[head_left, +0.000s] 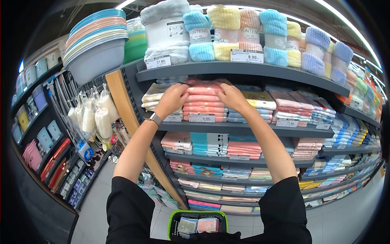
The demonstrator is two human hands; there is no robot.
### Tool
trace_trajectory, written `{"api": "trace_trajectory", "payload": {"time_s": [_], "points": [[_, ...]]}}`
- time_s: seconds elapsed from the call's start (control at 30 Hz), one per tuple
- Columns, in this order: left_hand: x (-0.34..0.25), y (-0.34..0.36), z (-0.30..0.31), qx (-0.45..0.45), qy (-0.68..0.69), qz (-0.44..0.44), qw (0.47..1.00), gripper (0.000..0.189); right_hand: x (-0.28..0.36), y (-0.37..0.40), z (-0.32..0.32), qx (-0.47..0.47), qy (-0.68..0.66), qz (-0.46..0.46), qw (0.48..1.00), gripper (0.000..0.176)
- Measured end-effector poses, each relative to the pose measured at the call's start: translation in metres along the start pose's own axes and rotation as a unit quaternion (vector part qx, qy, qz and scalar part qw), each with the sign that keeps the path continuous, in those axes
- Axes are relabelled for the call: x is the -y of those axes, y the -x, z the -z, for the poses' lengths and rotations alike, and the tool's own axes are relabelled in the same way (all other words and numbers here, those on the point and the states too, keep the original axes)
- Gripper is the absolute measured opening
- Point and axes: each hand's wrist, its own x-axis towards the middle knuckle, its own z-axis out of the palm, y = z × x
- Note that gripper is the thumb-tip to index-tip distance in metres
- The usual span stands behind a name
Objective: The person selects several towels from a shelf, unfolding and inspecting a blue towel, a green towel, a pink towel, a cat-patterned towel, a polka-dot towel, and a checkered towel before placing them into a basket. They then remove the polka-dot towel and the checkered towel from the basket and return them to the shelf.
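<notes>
Far left there's a pile of nested plastic basins (95, 57), with a bunch of white bath puffs (97, 114) hanging below and a wooden post (142, 134) just beside them. Next up, some folded cream towels (152, 96) sit at the left end of the shelf. Then comes the person's left hand (174, 97), with a watch (154, 118) on that wrist, reaching onto the left side of a folded pink towel stack (204, 107).

That stack is on the shelf right under the rolled towels, smack between the two hands, with an 8.90 price tag (201, 118) in front of it. Down low, a green-rimmed basket (198, 211) has a few folded cloths (207, 225) in it. The right hand (234, 97) is on the stack's right side. Both sets of fingers curl over the top edges, tips partly hidden, so can't tell if they're actually pinching a towel. Right of that, yellow and blue towels (260, 99) are stacked, then pinkish ones (290, 101).
</notes>
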Motion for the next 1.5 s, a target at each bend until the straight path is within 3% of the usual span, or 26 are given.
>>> {"api": "trace_trajectory", "payload": {"time_s": [0.03, 0.27, 0.4, 0.47, 0.57, 0.67, 0.73, 1.0, 1.07, 1.13, 1.17, 1.3, 1.37, 1.5], "points": [[0.001, 0.002, 0.000, 0.003, 0.002, -0.016, 1.000, 0.024, 0.005, 0.001, 0.005, 0.049, 0.033, -0.049, 0.997, 0.043], [-0.016, 0.005, 0.010, -0.014, -0.071, -0.034, 0.997, 0.042, 0.000, 0.015, 0.013, 0.014, 0.111, -0.002, 0.994, 0.048], [-0.024, -0.001, 0.006, -0.003, -0.068, -0.053, 0.996, 0.046, -0.016, 0.015, 0.001, -0.033, 0.120, 0.048, 0.991, 0.065], [-0.025, -0.002, 0.008, 0.101, -0.103, -0.028, 0.989, 0.048, -0.016, 0.016, -0.001, -0.043, 0.132, 0.056, 0.989, 0.070], [-0.018, 0.001, 0.004, 0.075, -0.109, -0.031, 0.991, 0.046, -0.008, 0.020, 0.000, 0.005, 0.162, 0.004, 0.987, 0.076], [-0.013, 0.005, 0.003, 0.064, -0.085, -0.004, 0.994, 0.039, -0.003, 0.019, 0.000, 0.006, 0.150, -0.027, 0.988, 0.072], [-0.004, 0.006, 0.001, 0.067, -0.066, 0.008, 0.996, 0.036, 0.003, 0.017, 0.006, 0.038, 0.088, -0.101, 0.990, 0.061], [0.008, 0.009, -0.005, 0.021, 0.011, -0.002, 1.000, 0.030, -0.007, 0.019, 0.002, 0.015, 0.067, -0.081, 0.994, 0.043], [0.003, 0.007, 0.002, 0.043, -0.063, 0.015, 0.997, 0.035, -0.007, 0.020, 0.002, 0.015, 0.061, -0.084, 0.994, 0.043], [-0.005, 0.006, 0.005, 0.009, -0.076, -0.010, 0.997, 0.038, -0.003, 0.022, 0.000, -0.117, 0.116, 0.010, 0.986, 0.046], [-0.010, 0.005, 0.005, -0.024, -0.089, -0.034, 0.995, 0.041, -0.001, 0.021, 0.000, -0.117, 0.116, 0.010, 0.986, 0.046], [-0.028, 0.001, 0.003, -0.021, -0.105, -0.067, 0.992, 0.042, 0.005, 0.019, -0.002, -0.125, 0.146, 0.041, 0.981, 0.050], [-0.031, 0.000, -0.001, -0.021, -0.139, -0.129, 0.982, 0.042, 0.002, 0.017, -0.006, -0.121, 0.154, 0.059, 0.979, 0.049], [-0.025, 0.003, -0.003, 0.034, -0.166, -0.095, 0.981, 0.043, -0.008, 0.017, -0.009, -0.075, 0.117, 0.046, 0.989, 0.043]]}}
